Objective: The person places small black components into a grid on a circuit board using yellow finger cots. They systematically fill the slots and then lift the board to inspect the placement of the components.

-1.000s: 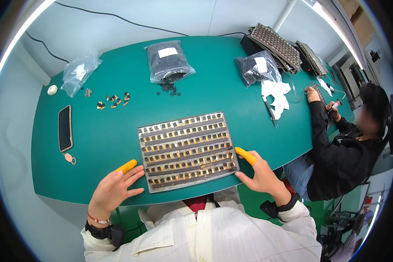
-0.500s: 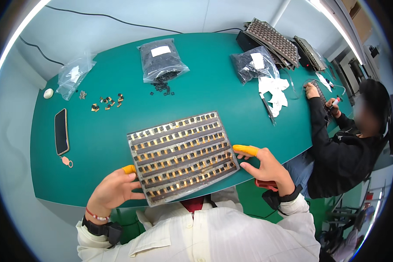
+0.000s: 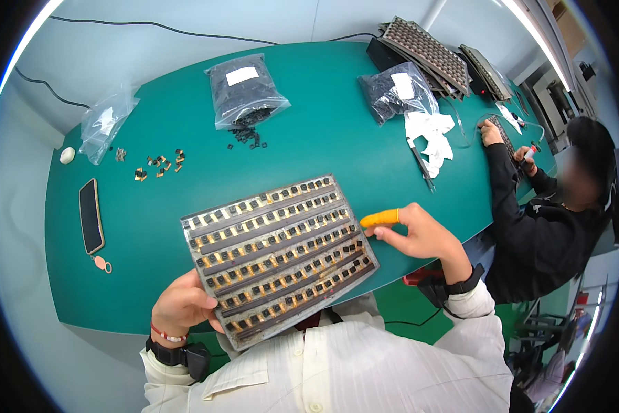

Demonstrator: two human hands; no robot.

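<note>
A flat metal tray (image 3: 275, 237) is tilted over the front edge of the table. Rows of small black square pieces (image 3: 267, 241) on gold-coloured strips fill it. My left hand (image 3: 185, 303) grips its lower left edge, thumb on top and the other fingers hidden beneath. Beside the right edge, my right hand (image 3: 423, 234) has its index finger and thumb stretched toward the tray. A yellow finger cot (image 3: 380, 218) covers that index finger. Whether the tip touches the tray, I cannot tell.
On the green table (image 3: 144, 241) are a phone (image 3: 90, 216), loose gold-and-black pieces (image 3: 159, 165), a bag of black parts (image 3: 246, 93), a second bag (image 3: 397, 93), tweezers (image 3: 421, 166) and white cloth (image 3: 432, 141). Stacked trays (image 3: 426, 55) stand behind. A co-worker (image 3: 550, 227) sits at right.
The tray has shifted left and toward me. My left hand has moved down its edge, with the thumb now on top. My right hand has risen slightly along the right edge.
</note>
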